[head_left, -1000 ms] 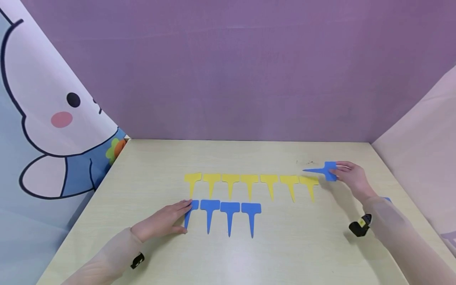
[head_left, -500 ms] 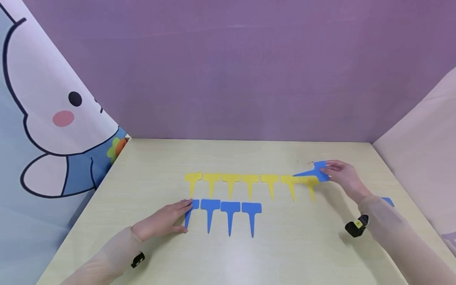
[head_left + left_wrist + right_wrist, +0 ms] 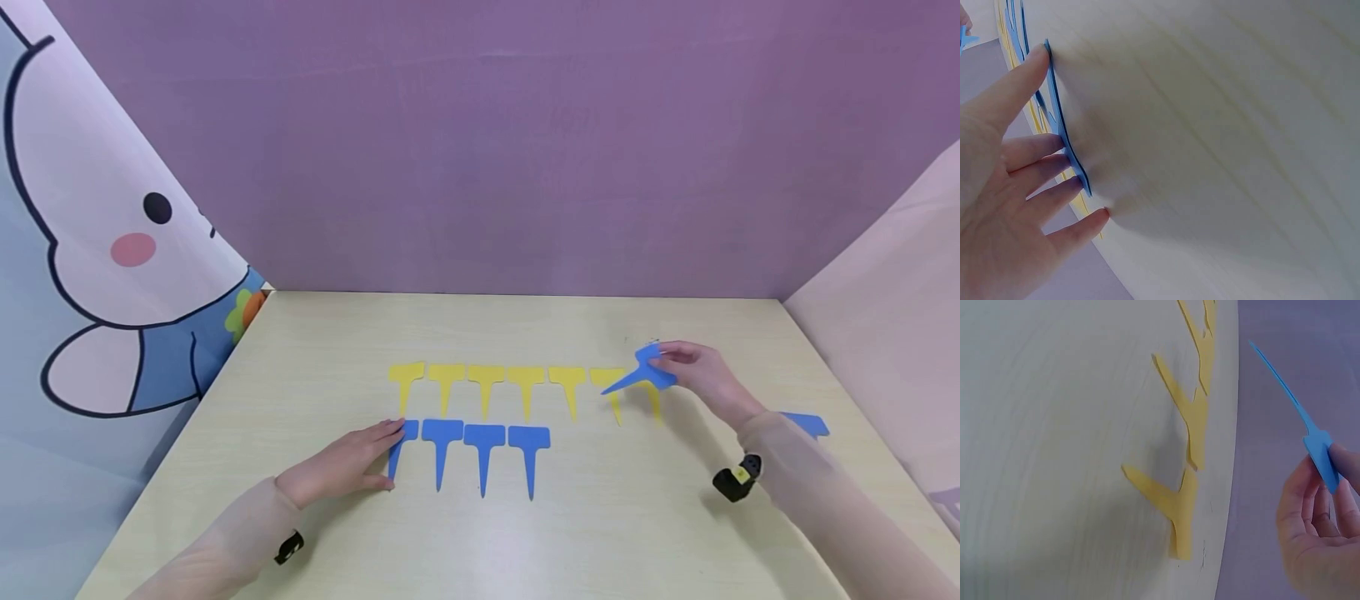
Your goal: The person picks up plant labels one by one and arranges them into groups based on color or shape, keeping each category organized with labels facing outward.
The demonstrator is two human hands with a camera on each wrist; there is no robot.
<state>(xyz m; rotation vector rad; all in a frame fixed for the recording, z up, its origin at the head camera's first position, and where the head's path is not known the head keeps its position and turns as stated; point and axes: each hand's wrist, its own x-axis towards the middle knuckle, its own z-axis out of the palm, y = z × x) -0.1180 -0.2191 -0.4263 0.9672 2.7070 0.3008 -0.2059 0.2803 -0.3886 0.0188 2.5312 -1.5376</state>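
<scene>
My right hand (image 3: pixel 708 379) pinches a blue T-shaped plant label (image 3: pixel 645 369) by its broad head, between thumb and fingers. The label is held above the right end of a row of yellow T-shaped plant labels (image 3: pixel 486 377), its pointed stem aimed left and toward me. It partly hides the last yellow ones. In the nearer row, my left hand (image 3: pixel 341 467) rests at the leftmost blue plant label (image 3: pixel 409 431) with extended fingers. The left wrist view shows its thumb and several fingertips touching that label (image 3: pixel 1063 122). More blue labels (image 3: pixel 484 437) lie beside it.
Another blue plant label (image 3: pixel 812 423) lies at the right of the table (image 3: pixel 600 542), partly hidden by my right forearm. A purple wall (image 3: pixel 525 167) stands behind the table, with a cartoon-printed sheet (image 3: pixel 97 208) at left and a pale sheet (image 3: pixel 892 333) at right.
My right hand has carried the blue plant label leftward, over the yellow row's right end, and its stem has turned to point more toward me. The left hand has stayed in place.
</scene>
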